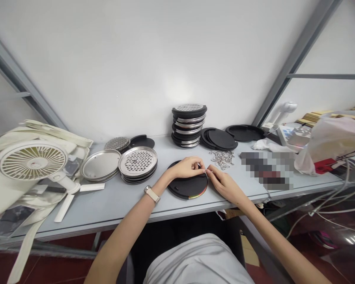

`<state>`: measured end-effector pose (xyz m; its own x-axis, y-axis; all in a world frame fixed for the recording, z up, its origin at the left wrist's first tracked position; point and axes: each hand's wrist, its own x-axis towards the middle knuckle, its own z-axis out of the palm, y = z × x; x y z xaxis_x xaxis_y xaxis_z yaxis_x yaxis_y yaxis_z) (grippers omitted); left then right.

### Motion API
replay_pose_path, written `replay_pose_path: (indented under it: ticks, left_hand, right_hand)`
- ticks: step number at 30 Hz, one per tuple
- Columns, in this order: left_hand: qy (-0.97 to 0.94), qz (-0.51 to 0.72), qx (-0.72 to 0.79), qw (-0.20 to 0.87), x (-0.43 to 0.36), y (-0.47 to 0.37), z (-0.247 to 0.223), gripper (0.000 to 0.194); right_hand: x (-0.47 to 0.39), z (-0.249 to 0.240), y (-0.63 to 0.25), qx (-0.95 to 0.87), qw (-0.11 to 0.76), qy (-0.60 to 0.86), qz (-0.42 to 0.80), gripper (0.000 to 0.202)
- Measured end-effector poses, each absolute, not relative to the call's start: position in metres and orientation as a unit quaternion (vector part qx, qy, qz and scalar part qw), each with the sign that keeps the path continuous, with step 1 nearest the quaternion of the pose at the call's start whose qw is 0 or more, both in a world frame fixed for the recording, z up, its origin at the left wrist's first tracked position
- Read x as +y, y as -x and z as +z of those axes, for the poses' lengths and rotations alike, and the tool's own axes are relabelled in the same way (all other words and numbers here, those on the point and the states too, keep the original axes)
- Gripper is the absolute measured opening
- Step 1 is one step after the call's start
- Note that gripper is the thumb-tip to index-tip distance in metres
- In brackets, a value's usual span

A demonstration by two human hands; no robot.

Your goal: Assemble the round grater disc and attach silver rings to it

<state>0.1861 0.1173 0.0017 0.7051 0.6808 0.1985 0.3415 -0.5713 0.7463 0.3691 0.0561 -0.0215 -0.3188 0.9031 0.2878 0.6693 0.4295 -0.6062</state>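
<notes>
A round black disc with a shiny coloured strip on its near right rim lies on the table in front of me. Over its upper part is my left hand, thumb and fingers pinched together. My right hand meets it at the disc's right edge, its fingertips also pinched. Whatever lies between the fingertips is too small to make out. Just behind my right hand sits a pile of small metal hooks or chain pieces.
Perforated metal discs and plain metal discs are stacked left. A tall stack stands behind, with black lids beside it. A white fan is far left, a plastic bag right.
</notes>
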Motion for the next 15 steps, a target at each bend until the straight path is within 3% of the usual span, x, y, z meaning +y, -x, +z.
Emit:
replay_pose_path:
  ticks: [10,15]
  left_hand:
    - [-0.844,0.252,0.317,0.351,0.1151,-0.1863,0.004,0.014]
    - [-0.839,0.259,0.291,0.381,0.1114,-0.1856,0.0065,0.027]
  right_hand:
    - [0.0586,-0.0243,-0.3712,-0.799,0.285,0.498,0.181,0.027]
    - [0.0583,-0.0221,-0.3729,-0.807,0.275,0.486,0.191,0.028]
